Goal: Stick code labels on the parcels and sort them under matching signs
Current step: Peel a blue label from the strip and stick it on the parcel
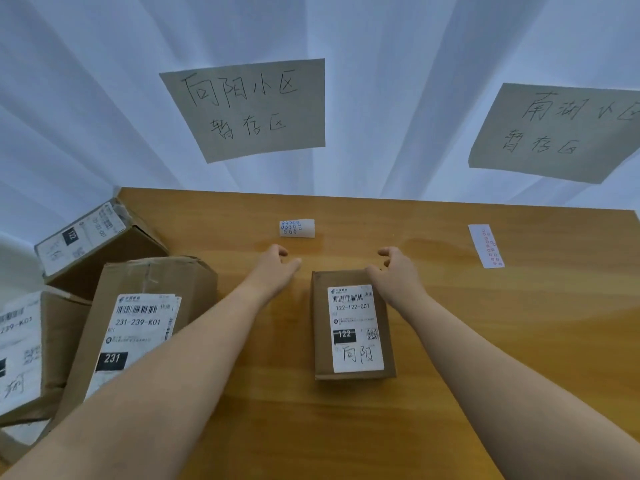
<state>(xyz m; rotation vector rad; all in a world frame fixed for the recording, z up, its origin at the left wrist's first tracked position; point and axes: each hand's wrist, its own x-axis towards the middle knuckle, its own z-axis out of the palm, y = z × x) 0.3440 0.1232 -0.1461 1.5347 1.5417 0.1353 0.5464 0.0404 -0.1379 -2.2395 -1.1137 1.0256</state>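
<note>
A small cardboard parcel (353, 327) with a white label reading 122-122-C07 lies in the middle of the wooden table (485, 341). My left hand (277, 265) hovers just beyond its far left corner, fingers loosely curled, holding nothing. My right hand (394, 271) is at the parcel's far right corner, fingers loosely curled; whether it touches the box I cannot tell. A sheet of blue code labels (297, 228) lies just beyond my left hand. A strip of red code labels (486, 245) lies at the right. Two handwritten paper signs hang on the curtain: one (249, 109) above the centre, one (561, 133) at the right.
Three more cardboard parcels are piled at the table's left edge: one labelled 231-239-K01 (138, 327), one tilted behind it (93, 240), one at the far left (27, 355). A white curtain (381, 98) backs the table.
</note>
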